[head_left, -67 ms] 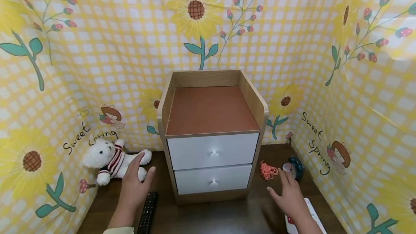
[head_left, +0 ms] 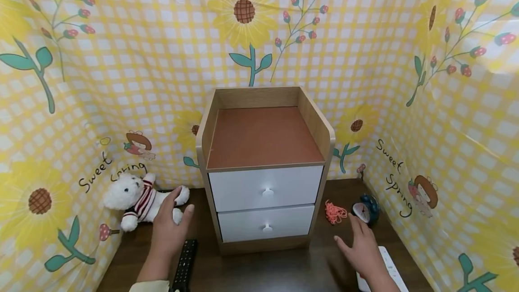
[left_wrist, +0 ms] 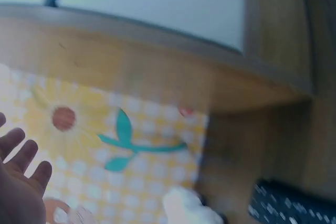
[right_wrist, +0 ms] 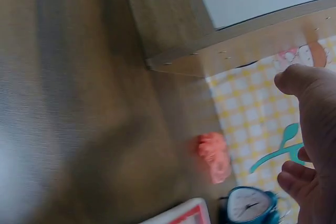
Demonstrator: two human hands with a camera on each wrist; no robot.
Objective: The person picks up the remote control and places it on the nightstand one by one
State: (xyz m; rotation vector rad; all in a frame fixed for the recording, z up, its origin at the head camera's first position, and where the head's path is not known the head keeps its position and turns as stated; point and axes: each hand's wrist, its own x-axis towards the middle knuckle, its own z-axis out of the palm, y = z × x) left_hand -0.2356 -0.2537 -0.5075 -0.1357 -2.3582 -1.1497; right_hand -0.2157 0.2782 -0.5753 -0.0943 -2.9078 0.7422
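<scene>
In the head view the left hand (head_left: 168, 233), fingers loosely spread and holding nothing, hovers in front of the white plush bear (head_left: 139, 199) in its striped top, beside a black remote (head_left: 185, 265). The right hand (head_left: 362, 249) is likewise relaxed, above a white object with a red part (head_left: 391, 267) that it partly hides. Just beyond its fingertips are a blue alarm clock (head_left: 366, 211) and a tangle of coral string (head_left: 335, 212). Both wrist views show the hands in the air, touching nothing.
Between the hands stands a wooden cabinet (head_left: 265, 139) with a bare brown top recess and two white drawers, both closed, with round knobs (head_left: 267, 192). The dark wooden table (head_left: 263, 274) is bordered by hanging yellow checked cloth (head_left: 162, 57) at the back and sides.
Both hands have barely shifted; the right hand sits very slightly lower in the head view. The objects are where they were.
</scene>
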